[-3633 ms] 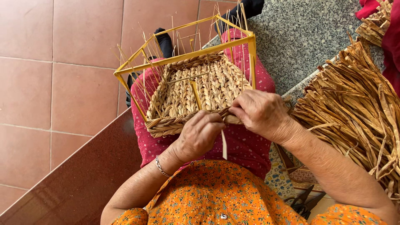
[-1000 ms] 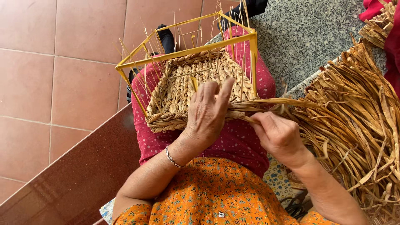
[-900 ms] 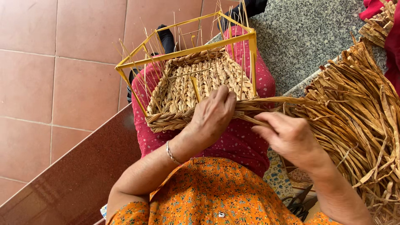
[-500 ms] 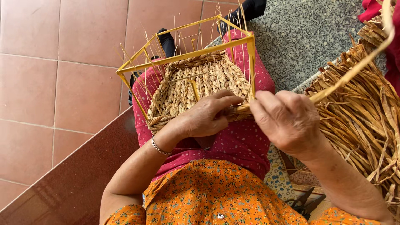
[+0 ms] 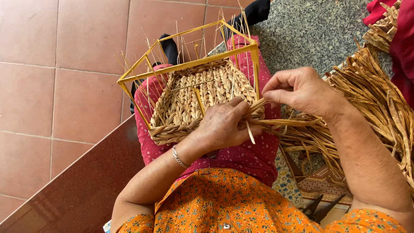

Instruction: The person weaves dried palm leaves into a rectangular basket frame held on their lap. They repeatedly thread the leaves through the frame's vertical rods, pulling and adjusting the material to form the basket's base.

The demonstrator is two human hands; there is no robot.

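A half-woven straw basket (image 5: 196, 101) on a yellow wire frame (image 5: 189, 64) rests on my lap. My left hand (image 5: 224, 125) presses on the basket's near right corner, fingers curled over the woven edge and a loose straw end. My right hand (image 5: 297, 88) is raised just right of the frame, pinching a straw strand (image 5: 258, 105) that runs down into the weave under my left hand. More strands trail right from that corner toward the straw pile.
A large bundle of dried straw (image 5: 379, 108) lies at my right on a speckled stone slab (image 5: 310, 30). Black scissors (image 5: 319, 207) lie near my right elbow. Red cloth (image 5: 396, 26) is at the top right. Terracotta floor tiles (image 5: 56, 64) spread to the left.
My right hand has lifted and moved back from the basket's corner, drawing a strand with it. My left hand stays clamped on the corner of the weave.
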